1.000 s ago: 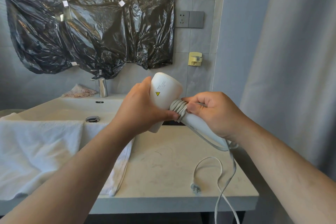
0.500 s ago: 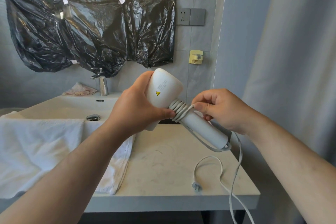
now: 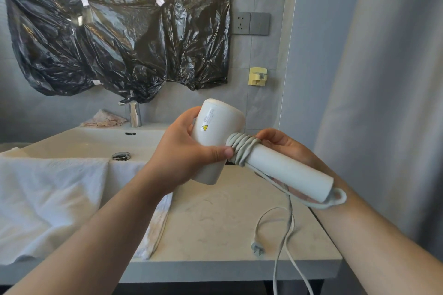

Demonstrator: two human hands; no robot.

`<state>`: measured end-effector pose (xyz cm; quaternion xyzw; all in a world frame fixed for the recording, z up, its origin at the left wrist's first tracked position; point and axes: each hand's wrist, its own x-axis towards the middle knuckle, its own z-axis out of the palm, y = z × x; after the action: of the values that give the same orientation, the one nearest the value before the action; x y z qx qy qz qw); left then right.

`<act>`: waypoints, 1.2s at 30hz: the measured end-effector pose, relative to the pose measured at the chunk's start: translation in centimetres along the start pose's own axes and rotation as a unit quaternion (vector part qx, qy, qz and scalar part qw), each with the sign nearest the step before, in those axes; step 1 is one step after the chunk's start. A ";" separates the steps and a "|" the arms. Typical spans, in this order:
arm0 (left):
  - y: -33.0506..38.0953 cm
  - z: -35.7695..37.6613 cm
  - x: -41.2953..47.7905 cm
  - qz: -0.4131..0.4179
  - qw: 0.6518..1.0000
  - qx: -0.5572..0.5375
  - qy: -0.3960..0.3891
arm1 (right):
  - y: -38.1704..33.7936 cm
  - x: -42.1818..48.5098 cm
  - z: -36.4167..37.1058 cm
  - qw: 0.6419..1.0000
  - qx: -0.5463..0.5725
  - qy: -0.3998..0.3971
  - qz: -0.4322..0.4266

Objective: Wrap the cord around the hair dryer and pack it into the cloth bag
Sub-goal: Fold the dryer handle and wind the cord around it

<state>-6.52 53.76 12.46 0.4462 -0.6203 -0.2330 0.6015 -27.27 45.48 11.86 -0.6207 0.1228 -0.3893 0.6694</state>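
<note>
Dryer [image 3: 218, 136] is held above the counter [image 3: 215, 235], its barrel gripped by the left hand [image 3: 184, 158]. The right hand [image 3: 282, 148] has been swung from over the handle to behind it, so another cord [image 3: 242, 148] turn is being laid. Its grasp cannot be told. The plug [image 3: 257, 250] is left on the counter, so wrapping is judged unfinished.

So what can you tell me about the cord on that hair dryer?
The cord is pale grey, round and rubbery-looking. It leaves the handle's bottom end of the hair dryer in a small loop, runs up beneath the handle and sits in several tight turns at the handle's top. The left hand presses its thumb on those turns; the right hand curls its fingers onto them from behind. The slack hangs over the front edge of the countertop, where the plug lies.
</note>
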 end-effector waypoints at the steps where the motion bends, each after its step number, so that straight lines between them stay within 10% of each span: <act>1: -0.1 0.1 0.0 -0.009 1.000 -0.017 0.004 | 0.3 0.0 0.1 1.000 0.030 0.006 0.000; 8: -0.2 1.2 0.1 -0.018 0.997 -0.055 0.053 | 2.5 0.2 1.9 0.967 0.248 0.047 -0.026; 17: 0.2 2.0 -0.2 -0.009 0.980 -0.039 0.193 | 3.7 -0.4 4.6 0.956 -0.143 0.236 -0.099; 36: 1.3 1.1 -0.1 0.076 0.939 0.243 0.232 | -1.2 -1.6 5.7 0.773 -0.613 0.127 -0.104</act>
<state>-7.94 54.19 13.32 0.5718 -0.5332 0.0810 0.6182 -25.07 50.83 13.65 -0.8534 0.3540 -0.3742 0.0801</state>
